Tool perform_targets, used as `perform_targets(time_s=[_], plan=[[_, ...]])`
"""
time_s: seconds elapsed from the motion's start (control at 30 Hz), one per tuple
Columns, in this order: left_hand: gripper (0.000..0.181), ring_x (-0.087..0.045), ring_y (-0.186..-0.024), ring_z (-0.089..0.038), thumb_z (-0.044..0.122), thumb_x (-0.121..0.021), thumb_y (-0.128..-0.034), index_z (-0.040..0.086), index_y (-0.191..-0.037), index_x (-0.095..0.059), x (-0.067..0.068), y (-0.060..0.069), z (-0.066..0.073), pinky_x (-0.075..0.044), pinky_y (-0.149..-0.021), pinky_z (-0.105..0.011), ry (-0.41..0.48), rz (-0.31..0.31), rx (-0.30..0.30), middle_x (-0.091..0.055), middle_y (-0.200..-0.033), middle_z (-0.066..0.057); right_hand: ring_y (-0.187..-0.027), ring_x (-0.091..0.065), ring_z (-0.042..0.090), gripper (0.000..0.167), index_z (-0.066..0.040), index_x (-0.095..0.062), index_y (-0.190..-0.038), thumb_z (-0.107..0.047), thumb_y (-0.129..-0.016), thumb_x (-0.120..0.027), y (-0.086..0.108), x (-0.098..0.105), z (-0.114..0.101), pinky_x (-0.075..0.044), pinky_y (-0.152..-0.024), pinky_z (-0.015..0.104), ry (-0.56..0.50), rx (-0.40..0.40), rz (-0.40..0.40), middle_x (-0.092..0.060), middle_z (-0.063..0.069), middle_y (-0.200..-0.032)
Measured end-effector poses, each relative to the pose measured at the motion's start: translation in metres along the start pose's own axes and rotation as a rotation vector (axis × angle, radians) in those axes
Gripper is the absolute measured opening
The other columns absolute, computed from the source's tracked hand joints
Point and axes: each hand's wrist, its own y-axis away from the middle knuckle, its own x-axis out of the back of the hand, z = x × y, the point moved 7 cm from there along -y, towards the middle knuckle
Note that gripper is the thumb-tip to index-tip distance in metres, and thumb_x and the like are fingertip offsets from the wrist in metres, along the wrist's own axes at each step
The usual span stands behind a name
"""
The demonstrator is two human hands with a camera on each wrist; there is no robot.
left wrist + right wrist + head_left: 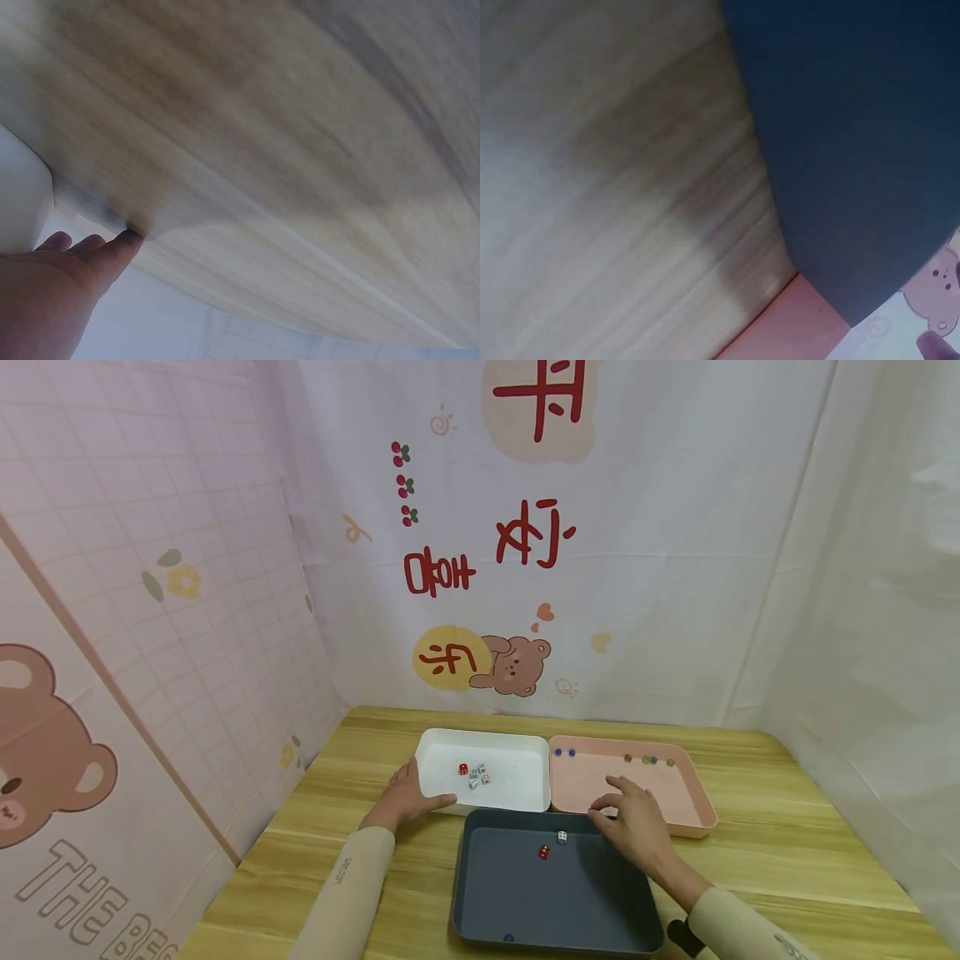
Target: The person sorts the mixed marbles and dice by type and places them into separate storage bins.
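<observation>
My left hand (405, 797) rests with thumb and fingers spread at the near left corner of the white tray (525, 777). Inside that tray lie a red die (463, 769) and several white dice (482, 769). Over the border between the dark grey tray (555, 902) and the pink tray (600, 777) hovers my right hand (633, 827). Its thumb and index finger come close together; whether something small is between them cannot be made out. The dark tray holds a red die (544, 852), a white die (562, 837) and a blue marble (508, 937).
Several small marbles lie in the pink tray, among them a blue marble (572, 752) and a brownish marble (627, 758). The trays stand close together on a wood-grain table (787, 860). Printed cloth (637, 568) hangs behind and at both sides.
</observation>
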Motion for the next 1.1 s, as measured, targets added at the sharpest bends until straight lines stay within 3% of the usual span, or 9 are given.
perform_targets(time_s=[0.23,0.47,0.67,1.1], plan=[[0.131,-0.02,-0.145,-0.043,0.07,-0.076,-0.0709,-0.003,-0.157,-0.008,0.0,0.0,0.0,-0.026,-0.113,-0.057,0.019,0.002,-0.007,-0.02,-0.159,-0.027,-0.115,-0.056,0.051,0.006,-0.006,-0.079,-0.083,-0.012,-0.082,-0.078,-0.008,0.011,0.009,-0.038,-0.098,0.066,-0.031,-0.012,0.095,-0.062,0.03,-0.123],[0.13,-0.022,-0.144,-0.043,0.068,-0.076,-0.0712,-0.002,-0.157,-0.009,0.001,0.0,0.001,-0.027,-0.112,-0.058,0.019,0.01,-0.013,-0.021,-0.158,-0.027,-0.117,-0.054,0.052,0.011,-0.003,-0.079,-0.085,-0.013,-0.085,-0.075,-0.014,0.013,0.023,-0.035,-0.099,0.068,-0.007,-0.059,0.091,-0.059,0.032,-0.127],[0.131,-0.022,-0.144,-0.044,0.07,-0.076,-0.0707,-0.003,-0.157,-0.008,0.001,0.0,0.0,-0.026,-0.112,-0.059,0.011,0.011,-0.004,-0.02,-0.158,-0.028,-0.115,-0.055,0.051,0.011,-0.004,-0.079,-0.083,-0.012,-0.085,-0.073,-0.018,0.016,0.03,-0.038,-0.095,0.068,0.026,-0.051,0.101,-0.06,0.031,-0.126],[0.132,-0.021,-0.145,-0.044,0.069,-0.077,-0.0698,-0.002,-0.157,-0.009,-0.001,0.0,-0.002,-0.025,-0.113,-0.059,0.038,0.012,0.003,-0.019,-0.159,-0.026,-0.12,-0.051,0.052,0.018,-0.003,-0.079,-0.091,-0.018,-0.09,-0.069,-0.026,0.012,0.051,-0.034,-0.096,0.073,0.097,-0.119,0.039,-0.058,0.034,-0.127]])
